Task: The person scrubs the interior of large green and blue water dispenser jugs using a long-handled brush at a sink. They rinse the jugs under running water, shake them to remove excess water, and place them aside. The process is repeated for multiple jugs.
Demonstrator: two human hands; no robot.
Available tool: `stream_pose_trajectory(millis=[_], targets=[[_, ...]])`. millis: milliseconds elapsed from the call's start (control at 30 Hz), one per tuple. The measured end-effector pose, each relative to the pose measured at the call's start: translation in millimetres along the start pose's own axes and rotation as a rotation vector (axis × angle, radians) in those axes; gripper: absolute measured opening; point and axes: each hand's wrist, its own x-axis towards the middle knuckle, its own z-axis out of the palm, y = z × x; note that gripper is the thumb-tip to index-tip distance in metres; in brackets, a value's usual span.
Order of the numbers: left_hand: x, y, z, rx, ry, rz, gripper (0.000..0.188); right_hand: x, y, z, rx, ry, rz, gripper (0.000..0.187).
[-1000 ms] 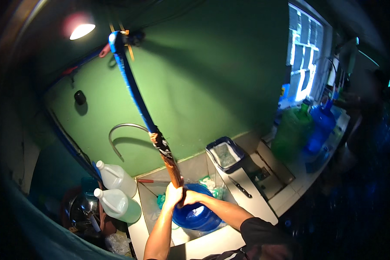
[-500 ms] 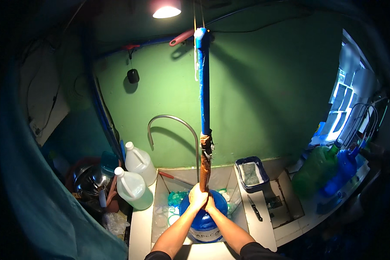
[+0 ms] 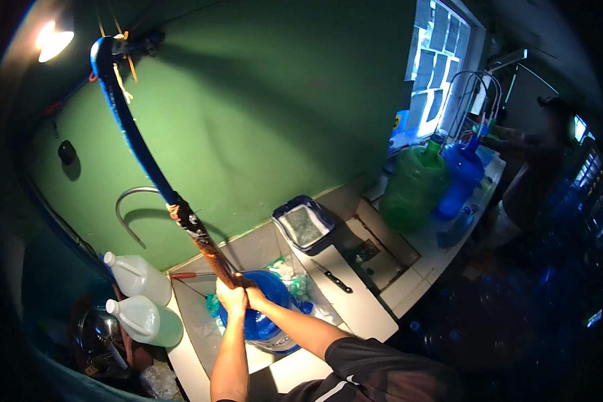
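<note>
While the left hand (image 3: pixel 232 297) and right hand (image 3: pixel 254 297) stay closed around a long blue-wrapped pole (image 3: pixel 147 163) at its brown end (above a translucent blue plastic jug (image 3: pixel 261 326)), the view has turned right, now showing a co-worker (image 3: pixel 532 167).

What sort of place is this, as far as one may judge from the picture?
Probably a small workplace where large water bottles are washed or filled. A blue bottle is in a sink, while a green bottle and a second blue one stand on the counter to the right.
</note>
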Motion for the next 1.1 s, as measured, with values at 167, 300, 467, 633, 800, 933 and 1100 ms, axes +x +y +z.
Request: stream_pose_trajectory(millis=[167,300,467,633,800,933,1100], targets=[[5.8,-9.6,-0.3,-0.040,-0.042,0.034,0.019,-4.9,-13.3,-3.6,-0.370,-0.005,-0.114,0.046],[7.5,-13.9,1.2,-0.029,-0.032,0.036,0.021,-9.4,-13.3,-4.0,-0.254,0.048,-0.133,0.050],[5.1,-5.7,1.2,0.060,-0.014,0.058,0.027,-10.4,-17.6,-6.9,-0.327,-0.034,-0.057,0.043],[7.0,4.7,-3.1,0.080,-0.054,-0.022,0.034,-8.1,-23.5,-9.9,-0.331,-0.052,-0.029,0.042],[8.8,3.3,-4.6,0.223,-0.058,-0.004,0.033,-1.1,-15.1,-5.7,-0.541,-0.106,-0.058,0.040],[9.5,2.4,-4.0,0.181,-0.059,0.015,0.029,4.3,-5.5,-4.2,-0.580,-0.088,-0.052,0.042],[10.2,7.9,-6.6,0.161,-0.119,-0.003,0.031,2.6,-3.0,-5.9,-0.478,-0.024,-0.115,0.044]])
